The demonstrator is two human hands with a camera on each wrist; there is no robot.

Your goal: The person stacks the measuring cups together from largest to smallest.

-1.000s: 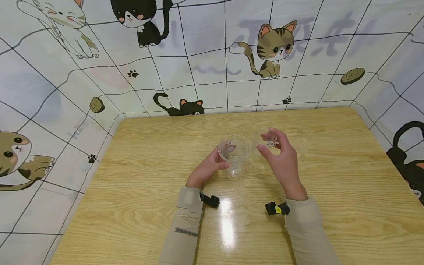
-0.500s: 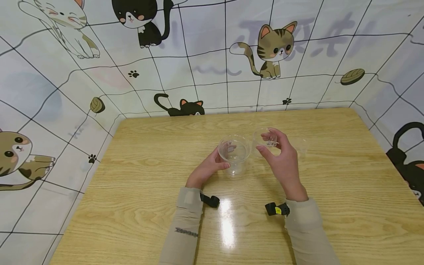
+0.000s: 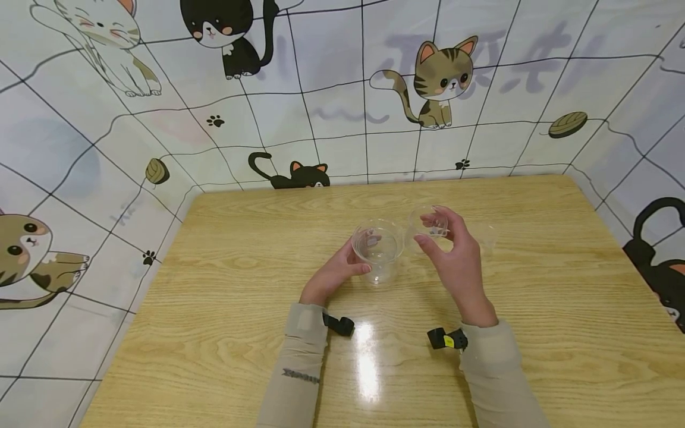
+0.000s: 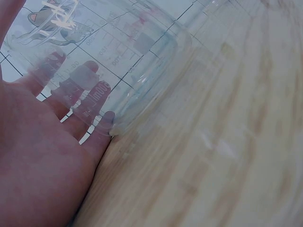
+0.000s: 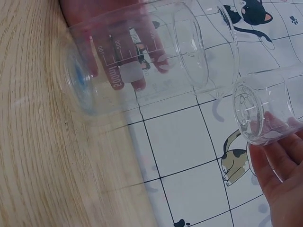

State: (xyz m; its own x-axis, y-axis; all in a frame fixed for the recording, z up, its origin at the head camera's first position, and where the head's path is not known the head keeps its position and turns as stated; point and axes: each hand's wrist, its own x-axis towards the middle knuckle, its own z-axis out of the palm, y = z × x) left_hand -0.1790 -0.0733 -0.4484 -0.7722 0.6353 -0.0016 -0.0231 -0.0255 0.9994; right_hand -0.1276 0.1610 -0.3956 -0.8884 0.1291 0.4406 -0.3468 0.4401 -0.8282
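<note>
My left hand (image 3: 342, 267) grips a large clear beaker (image 3: 377, 249) standing upright on the table, thumb on the near side and fingers behind it. White graduation marks show on its wall in the right wrist view, and a clear ring is visible inside below the rim. My right hand (image 3: 455, 255) holds a smaller clear beaker (image 5: 267, 106) between thumb and fingers. Its thick base is raised to about the level of the large beaker's rim, just to the right of it. In the left wrist view the fingers (image 4: 85, 101) show through the large beaker's wall.
Another clear vessel (image 3: 488, 238), faint against the wood, stands right of my right hand. The wooden table (image 3: 225, 285) meets a cat-patterned white sheet (image 3: 342, 137) at the back and sides.
</note>
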